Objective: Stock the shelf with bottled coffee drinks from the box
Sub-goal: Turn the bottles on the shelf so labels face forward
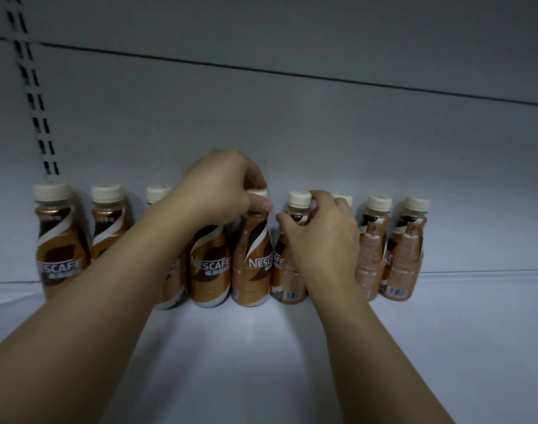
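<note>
Nescafé coffee bottles (pixel 52 249): approx nine, upright in one row at the back of the shelf (pixel 292 347), against the back panel (pixel 292 133). One is mostly hidden behind the right hand.

Left hand (pixel 222 185) is on the centre bottle (pixel 253 255). Fingers are curled over its cap and the thumb presses at the neck. The palm also covers the top of the neighbour bottle (pixel 209 264) on its left; can't tell if that one is gripped too.

Right hand (pixel 322 237): thumb + forefinger clamped round the neck of the next bottle (pixel 287 270), just under its cap (pixel 299 198). Both held bottles have their bases down on the shelf and sit just beside each other.

Labels at left face front w/ logo. Those at right are turned, barcodes showing. Slotted upright (pixel 35 96) at far left. Box not in view.

Step (judged): setting or squaring bottles into the back row.

Next move probably needs:
- letting go w/o tipping the neighbours
- maybe twisting turned labels to the front
- pulling the arms back clear of the caps
- fetching more from the box; the bare front of the shelf has room for another row
</note>
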Demonstrator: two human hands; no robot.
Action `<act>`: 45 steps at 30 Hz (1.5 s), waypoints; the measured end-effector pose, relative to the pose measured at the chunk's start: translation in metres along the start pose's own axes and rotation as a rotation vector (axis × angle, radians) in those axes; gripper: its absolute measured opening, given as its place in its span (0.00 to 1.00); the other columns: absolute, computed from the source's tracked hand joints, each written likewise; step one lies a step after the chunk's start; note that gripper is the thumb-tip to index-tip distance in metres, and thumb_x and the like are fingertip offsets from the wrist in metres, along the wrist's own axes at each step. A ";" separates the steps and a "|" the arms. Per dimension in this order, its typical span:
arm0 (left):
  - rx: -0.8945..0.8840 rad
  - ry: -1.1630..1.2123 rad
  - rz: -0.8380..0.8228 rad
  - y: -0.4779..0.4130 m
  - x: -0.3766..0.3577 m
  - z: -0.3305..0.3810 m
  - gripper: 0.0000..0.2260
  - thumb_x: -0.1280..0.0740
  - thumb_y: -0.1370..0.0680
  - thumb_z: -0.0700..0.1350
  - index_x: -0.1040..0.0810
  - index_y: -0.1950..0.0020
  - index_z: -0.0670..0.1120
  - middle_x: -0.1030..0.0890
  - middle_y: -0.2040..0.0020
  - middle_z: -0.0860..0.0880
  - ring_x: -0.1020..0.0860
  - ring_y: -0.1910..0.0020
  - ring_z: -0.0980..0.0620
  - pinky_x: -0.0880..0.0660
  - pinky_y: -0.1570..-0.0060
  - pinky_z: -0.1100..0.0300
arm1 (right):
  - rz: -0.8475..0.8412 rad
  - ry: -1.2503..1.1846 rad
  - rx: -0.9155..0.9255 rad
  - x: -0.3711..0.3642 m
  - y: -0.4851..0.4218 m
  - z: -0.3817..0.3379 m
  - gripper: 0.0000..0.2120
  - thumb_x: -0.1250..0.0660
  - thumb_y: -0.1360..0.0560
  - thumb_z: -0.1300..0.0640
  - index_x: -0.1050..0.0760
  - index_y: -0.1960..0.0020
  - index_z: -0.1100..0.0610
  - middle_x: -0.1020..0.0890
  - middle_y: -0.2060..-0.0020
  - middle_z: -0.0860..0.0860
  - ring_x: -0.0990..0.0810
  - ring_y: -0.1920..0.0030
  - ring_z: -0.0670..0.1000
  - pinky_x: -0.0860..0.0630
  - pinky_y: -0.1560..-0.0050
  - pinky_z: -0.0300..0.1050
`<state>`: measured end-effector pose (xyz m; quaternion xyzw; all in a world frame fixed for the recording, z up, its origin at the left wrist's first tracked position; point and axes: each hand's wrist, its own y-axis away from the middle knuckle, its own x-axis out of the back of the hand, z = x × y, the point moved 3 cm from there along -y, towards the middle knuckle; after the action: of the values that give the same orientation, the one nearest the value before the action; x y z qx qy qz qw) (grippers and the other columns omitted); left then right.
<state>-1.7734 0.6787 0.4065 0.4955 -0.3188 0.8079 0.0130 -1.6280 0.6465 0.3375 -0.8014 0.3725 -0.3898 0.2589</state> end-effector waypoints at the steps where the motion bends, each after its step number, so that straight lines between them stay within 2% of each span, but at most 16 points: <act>1: -0.004 0.011 -0.004 0.000 0.000 0.001 0.17 0.25 0.31 0.52 0.19 0.44 0.50 0.17 0.48 0.51 0.21 0.52 0.53 0.23 0.48 0.52 | -0.004 -0.008 0.004 0.000 0.000 0.000 0.25 0.27 0.29 0.46 0.27 0.37 0.53 0.22 0.44 0.53 0.23 0.45 0.54 0.32 0.53 0.42; 7: -0.052 0.040 -0.026 -0.001 -0.002 -0.002 0.15 0.26 0.29 0.48 0.19 0.43 0.50 0.17 0.47 0.51 0.21 0.50 0.54 0.26 0.49 0.58 | -0.059 -0.162 0.016 0.001 0.000 0.000 0.23 0.29 0.27 0.51 0.28 0.34 0.54 0.21 0.44 0.51 0.22 0.44 0.52 0.22 0.45 0.50; 12: -0.088 0.055 -0.071 -0.004 -0.003 -0.005 0.13 0.26 0.29 0.46 0.20 0.46 0.53 0.20 0.53 0.57 0.23 0.55 0.58 0.31 0.56 0.65 | -0.141 -0.294 -0.045 0.004 -0.001 0.001 0.23 0.30 0.26 0.54 0.29 0.32 0.53 0.19 0.44 0.49 0.21 0.45 0.49 0.21 0.45 0.51; 14: -0.105 0.055 -0.072 -0.005 -0.004 -0.005 0.12 0.26 0.29 0.46 0.20 0.46 0.53 0.21 0.55 0.57 0.24 0.56 0.59 0.30 0.58 0.65 | -0.160 -0.332 -0.065 0.006 -0.002 0.003 0.23 0.30 0.26 0.55 0.29 0.32 0.52 0.19 0.44 0.48 0.20 0.47 0.47 0.20 0.46 0.49; 17: -0.124 0.034 -0.058 -0.005 -0.005 -0.006 0.12 0.27 0.28 0.45 0.20 0.45 0.52 0.20 0.52 0.55 0.23 0.54 0.56 0.29 0.55 0.62 | -0.212 -0.428 -0.124 0.007 -0.002 0.005 0.22 0.30 0.26 0.57 0.29 0.33 0.50 0.20 0.47 0.45 0.20 0.52 0.43 0.19 0.50 0.44; 19: -0.126 0.017 -0.059 -0.005 -0.005 -0.004 0.12 0.27 0.28 0.45 0.21 0.45 0.52 0.20 0.51 0.54 0.24 0.53 0.56 0.30 0.55 0.62 | -0.248 -0.468 -0.155 0.007 -0.003 0.007 0.20 0.30 0.26 0.57 0.27 0.36 0.50 0.19 0.47 0.45 0.19 0.50 0.45 0.19 0.49 0.49; 22: -0.123 -0.041 -0.057 -0.004 -0.003 -0.001 0.11 0.27 0.28 0.46 0.21 0.46 0.53 0.20 0.50 0.52 0.24 0.53 0.54 0.30 0.55 0.60 | -0.188 -0.289 -0.046 0.009 -0.001 0.005 0.17 0.29 0.27 0.51 0.25 0.39 0.50 0.18 0.51 0.44 0.20 0.51 0.45 0.20 0.49 0.49; 26: -0.153 -0.089 -0.065 -0.002 -0.002 0.005 0.13 0.26 0.29 0.50 0.23 0.47 0.52 0.23 0.51 0.52 0.24 0.53 0.51 0.27 0.57 0.58 | -0.146 -0.110 0.006 0.011 0.001 0.002 0.26 0.28 0.29 0.43 0.27 0.34 0.49 0.19 0.43 0.49 0.21 0.44 0.51 0.23 0.45 0.54; 29: -0.163 -0.083 -0.092 0.000 -0.004 0.004 0.16 0.25 0.31 0.50 0.26 0.47 0.52 0.24 0.51 0.52 0.25 0.54 0.51 0.29 0.61 0.58 | -0.154 -0.125 -0.007 0.011 0.000 0.003 0.23 0.28 0.28 0.46 0.26 0.35 0.49 0.18 0.46 0.50 0.20 0.46 0.53 0.22 0.47 0.56; 37: -0.168 -0.038 -0.098 -0.004 -0.006 0.000 0.17 0.24 0.32 0.46 0.26 0.48 0.52 0.24 0.53 0.53 0.25 0.55 0.52 0.28 0.59 0.58 | -0.123 -0.230 -0.029 0.015 0.002 0.004 0.17 0.28 0.28 0.51 0.21 0.40 0.49 0.16 0.55 0.45 0.18 0.55 0.46 0.19 0.51 0.51; 41: -0.168 -0.029 -0.084 -0.003 -0.005 -0.001 0.16 0.24 0.31 0.46 0.25 0.47 0.53 0.26 0.56 0.57 0.27 0.56 0.55 0.32 0.63 0.64 | -0.131 -0.242 -0.029 0.014 0.001 0.005 0.17 0.28 0.28 0.51 0.22 0.39 0.50 0.16 0.56 0.45 0.18 0.55 0.46 0.20 0.52 0.51; 45: -0.172 -0.050 -0.078 -0.001 -0.006 0.000 0.17 0.25 0.31 0.44 0.26 0.46 0.51 0.25 0.51 0.52 0.26 0.54 0.51 0.28 0.59 0.57 | -0.148 -0.241 -0.039 0.013 0.001 0.007 0.19 0.28 0.28 0.50 0.24 0.37 0.51 0.16 0.53 0.46 0.18 0.55 0.45 0.19 0.51 0.50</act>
<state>-1.7695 0.6813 0.4024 0.5247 -0.3674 0.7639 0.0790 -1.6173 0.6369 0.3385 -0.8725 0.2860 -0.3016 0.2568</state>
